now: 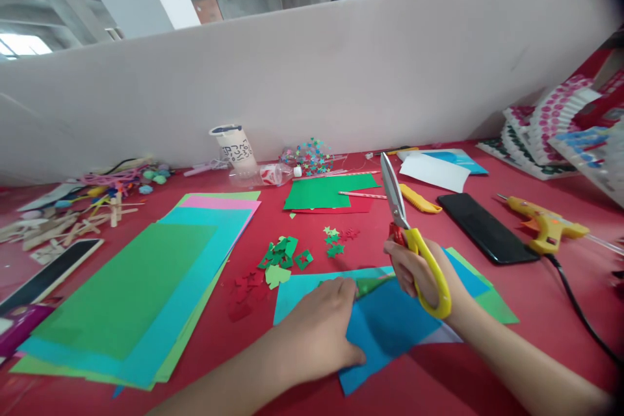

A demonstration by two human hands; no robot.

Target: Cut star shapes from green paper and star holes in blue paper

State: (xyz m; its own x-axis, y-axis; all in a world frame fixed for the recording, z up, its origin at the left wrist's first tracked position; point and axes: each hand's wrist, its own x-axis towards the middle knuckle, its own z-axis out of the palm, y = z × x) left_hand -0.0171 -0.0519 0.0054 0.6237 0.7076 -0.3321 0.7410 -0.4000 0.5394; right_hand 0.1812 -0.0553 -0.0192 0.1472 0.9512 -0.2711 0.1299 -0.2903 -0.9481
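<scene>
- Your left hand (319,331) lies low in the centre of the frame, palm down with fingers loosely spread, pressing on the blue paper (390,328) and touching a small folded green piece (369,285).
- Your right hand (419,270), just right of centre, is closed around the yellow handles of the scissors (407,234); their blades are shut and point up.
- At lower left sits a stack of coloured sheets (141,292).
- At right lie a black phone (485,227) and a yellow glue gun (548,226).
</scene>
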